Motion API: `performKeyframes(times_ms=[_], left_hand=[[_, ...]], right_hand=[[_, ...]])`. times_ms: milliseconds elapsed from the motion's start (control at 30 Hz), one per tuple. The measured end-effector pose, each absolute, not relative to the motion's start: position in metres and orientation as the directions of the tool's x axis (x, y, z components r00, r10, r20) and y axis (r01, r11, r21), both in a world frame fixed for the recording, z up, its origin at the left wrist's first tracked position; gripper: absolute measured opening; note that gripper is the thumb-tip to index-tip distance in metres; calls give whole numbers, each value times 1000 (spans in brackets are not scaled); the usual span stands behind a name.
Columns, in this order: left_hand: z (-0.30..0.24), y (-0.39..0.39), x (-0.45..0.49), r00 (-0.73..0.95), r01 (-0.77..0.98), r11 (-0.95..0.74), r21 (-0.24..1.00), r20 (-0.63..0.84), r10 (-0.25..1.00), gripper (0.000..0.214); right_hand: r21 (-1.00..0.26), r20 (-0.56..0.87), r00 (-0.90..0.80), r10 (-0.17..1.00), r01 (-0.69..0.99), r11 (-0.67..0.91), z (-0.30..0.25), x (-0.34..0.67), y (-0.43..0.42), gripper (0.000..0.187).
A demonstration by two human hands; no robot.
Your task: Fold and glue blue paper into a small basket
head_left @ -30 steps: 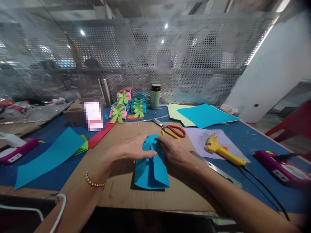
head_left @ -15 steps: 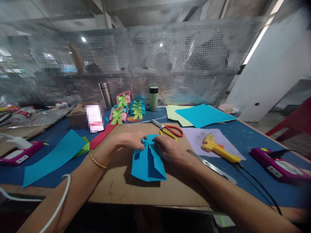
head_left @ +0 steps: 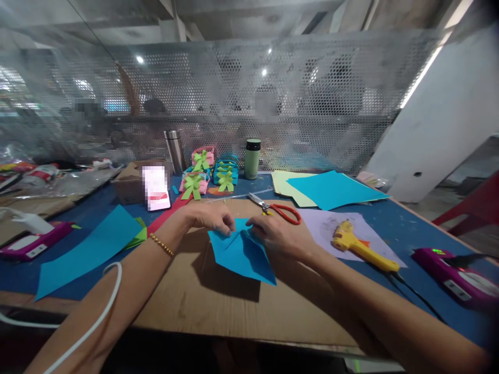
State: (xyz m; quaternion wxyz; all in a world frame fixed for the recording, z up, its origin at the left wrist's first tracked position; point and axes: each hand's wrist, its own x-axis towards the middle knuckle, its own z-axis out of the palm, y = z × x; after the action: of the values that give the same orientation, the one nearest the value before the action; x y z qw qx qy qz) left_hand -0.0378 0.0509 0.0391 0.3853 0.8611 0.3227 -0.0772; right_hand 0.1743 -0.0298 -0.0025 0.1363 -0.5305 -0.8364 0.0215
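Observation:
A folded blue paper is raised off the brown cardboard sheet in front of me, its near end tilted up and casting a shadow. My left hand pinches its far left top corner with curled fingers. My right hand grips the far right top edge, fingers closed on the paper. The two hands almost meet at the paper's far end, where a crease runs down the middle.
Red-handled scissors lie just beyond my right hand. A yellow glue gun rests on white paper at right, a magenta device further right. Blue sheets lie left and back right. Small paper baskets with green bows, a green tumbler.
The blue paper has been lifted from lying flat under both hands; its near end now tilts up and has swung to the right. Both hands went from flat to pinching.

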Motion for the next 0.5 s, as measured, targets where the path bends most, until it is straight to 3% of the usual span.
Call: performKeyframes(times_ms=[200, 267, 367, 500], left_hand=[[41, 48, -43, 803, 592, -628, 504, -307, 511, 22], [36, 48, -46, 807, 575, -546, 609, -314, 500, 21], [25, 50, -52, 808, 505, -278, 817, -334, 486, 22], [13, 55, -58, 799, 446, -82, 891, -355, 485, 11]], right_hand=[[-134, 118, -577, 808, 797, 589, 16, 163, -8, 16], [-135, 78, -572, 817, 805, 577, 18, 158, -4, 13], [-139, 44, -568, 822, 811, 568, 19, 153, -3, 11], [-132, 15, -605, 796, 788, 601, 22, 150, -7, 17]])
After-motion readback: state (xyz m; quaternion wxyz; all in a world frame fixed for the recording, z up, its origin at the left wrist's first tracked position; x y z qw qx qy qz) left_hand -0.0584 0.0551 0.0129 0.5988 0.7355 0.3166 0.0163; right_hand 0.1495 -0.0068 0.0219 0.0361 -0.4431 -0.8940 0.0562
